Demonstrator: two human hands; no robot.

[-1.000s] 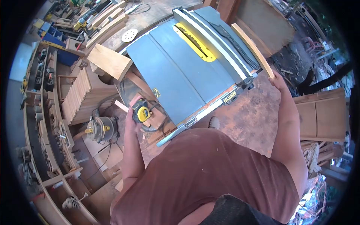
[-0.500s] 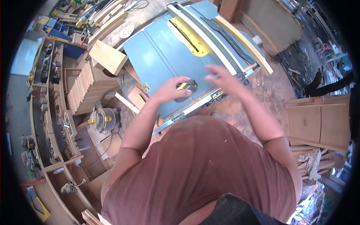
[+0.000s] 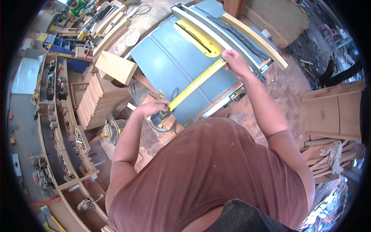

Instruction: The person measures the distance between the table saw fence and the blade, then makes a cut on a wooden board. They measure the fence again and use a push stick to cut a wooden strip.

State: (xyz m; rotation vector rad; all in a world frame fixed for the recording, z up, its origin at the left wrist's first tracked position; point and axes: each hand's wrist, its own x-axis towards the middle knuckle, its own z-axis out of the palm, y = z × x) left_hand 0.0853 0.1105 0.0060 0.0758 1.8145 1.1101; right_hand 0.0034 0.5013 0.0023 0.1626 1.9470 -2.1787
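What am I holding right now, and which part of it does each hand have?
A tape measure: the left hand has its case, the right hand the far end of its pulled-out yellow blade.

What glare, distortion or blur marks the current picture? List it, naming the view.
Head view: pale sheen on the blue-grey saw table; head view: fisheye bending of the fence and the left-hand shelving, with black corners; head view: washed-out highlights at lower right; head view: tape blade fairly sharp, its figures too small to read.
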